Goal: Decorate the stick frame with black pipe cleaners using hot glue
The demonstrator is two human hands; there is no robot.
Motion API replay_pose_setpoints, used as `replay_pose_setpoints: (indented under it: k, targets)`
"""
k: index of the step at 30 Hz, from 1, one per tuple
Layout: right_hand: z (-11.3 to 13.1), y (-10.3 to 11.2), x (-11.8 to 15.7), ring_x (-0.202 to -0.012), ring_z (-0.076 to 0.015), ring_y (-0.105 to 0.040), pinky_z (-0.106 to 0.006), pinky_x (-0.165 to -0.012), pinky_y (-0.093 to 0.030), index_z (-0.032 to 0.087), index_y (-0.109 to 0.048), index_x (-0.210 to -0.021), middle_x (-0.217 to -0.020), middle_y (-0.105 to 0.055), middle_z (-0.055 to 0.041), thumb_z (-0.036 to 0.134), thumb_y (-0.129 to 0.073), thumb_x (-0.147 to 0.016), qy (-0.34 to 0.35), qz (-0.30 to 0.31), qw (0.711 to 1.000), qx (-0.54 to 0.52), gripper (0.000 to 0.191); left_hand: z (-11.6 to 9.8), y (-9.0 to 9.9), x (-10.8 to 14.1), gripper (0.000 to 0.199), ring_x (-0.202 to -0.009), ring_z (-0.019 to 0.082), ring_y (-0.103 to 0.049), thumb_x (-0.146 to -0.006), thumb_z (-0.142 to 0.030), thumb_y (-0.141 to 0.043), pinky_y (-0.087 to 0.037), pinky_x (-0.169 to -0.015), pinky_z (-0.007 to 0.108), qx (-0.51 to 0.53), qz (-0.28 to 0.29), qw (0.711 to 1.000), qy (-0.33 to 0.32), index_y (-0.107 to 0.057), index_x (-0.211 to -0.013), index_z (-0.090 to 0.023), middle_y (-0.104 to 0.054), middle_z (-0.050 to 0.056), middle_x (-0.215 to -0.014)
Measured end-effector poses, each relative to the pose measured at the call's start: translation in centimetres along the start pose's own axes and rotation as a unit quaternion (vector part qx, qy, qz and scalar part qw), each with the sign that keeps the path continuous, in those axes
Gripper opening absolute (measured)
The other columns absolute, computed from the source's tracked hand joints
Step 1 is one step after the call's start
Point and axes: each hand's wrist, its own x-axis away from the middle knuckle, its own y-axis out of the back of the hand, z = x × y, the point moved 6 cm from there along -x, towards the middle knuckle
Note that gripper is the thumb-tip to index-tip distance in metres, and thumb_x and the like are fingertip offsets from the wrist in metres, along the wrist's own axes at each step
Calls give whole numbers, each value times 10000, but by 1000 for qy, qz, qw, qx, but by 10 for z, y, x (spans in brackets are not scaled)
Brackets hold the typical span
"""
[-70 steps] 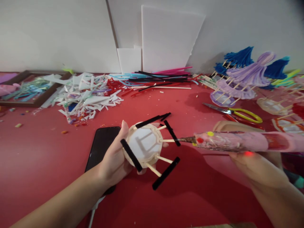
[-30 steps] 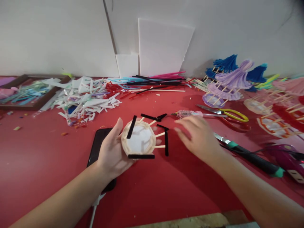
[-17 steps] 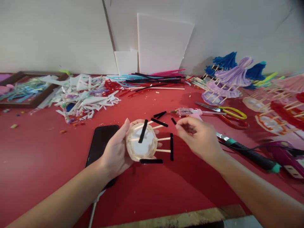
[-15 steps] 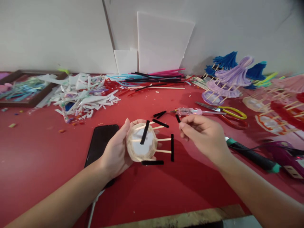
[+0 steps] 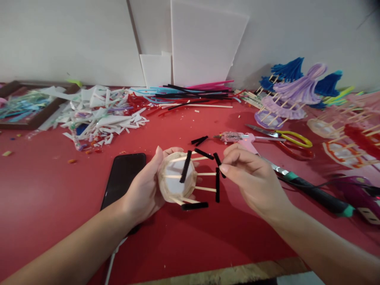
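I observe two bare hands at work over a red table (image 5: pixel 166 253). The left hand (image 5: pixel 142 186), at centre left, is closed around the round base (image 5: pixel 173 188), thumb along its upper left edge and fingers behind it. The base sits at the centre of the frame, clear of the table, its white middle tilted into view. Pale sticks (image 5: pixel 206 174) project from its rim, mostly toward the right, and four black bars (image 5: pixel 185 166) run across their ends.

The right hand (image 5: pixel 249 170), right of centre, has thumb and fingertips pinched together on a short black strip (image 5: pixel 217 160). The strip's lower part overlaps the upper end of the rightmost bar; from here I cannot tell whether they touch.

Just above the work lie loose black pieces (image 5: pixel 199 140), with a pink glue gun (image 5: pixel 234 137) beside them and yellow-and-red-handled scissors (image 5: pixel 292 138) farther right. A dark-handled tool (image 5: pixel 319 194) lies at lower right. A black phone (image 5: pixel 118 178) lies partly beneath the left forearm. White scraps (image 5: pixel 101 113) are heaped at upper left; a lilac roofed model (image 5: pixel 299 89) stands at upper right.
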Motion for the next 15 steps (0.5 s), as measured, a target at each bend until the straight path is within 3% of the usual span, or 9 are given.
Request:
replay_pose_setpoints:
  k: [8, 15]
  targets:
    - [-1, 0, 2, -739, -121, -470, -282, -667, -384, 237, -608, -686, -764, -489, 29, 130, -636, -779, 9, -5, 1000, 5, 144, 2, 0, 1, 373, -731, 291, -737, -995, -432, -214, -603, -620, 429, -30, 3, 1000, 1, -482, -1066, -181, -734, 121, -907]
    - [-2, -1, 2, -738, -126, -459, -297, -673, -370, 238, -615, -679, -772, -480, 29, 154, -646, -788, -6, 5, 1000, 14, 141, 1, -3, 1, 383, -733, 251, -737, -1005, -403, -203, -604, -625, 384, -16, 3, 1000, -4, -504, -1059, -173, -733, 99, -852]
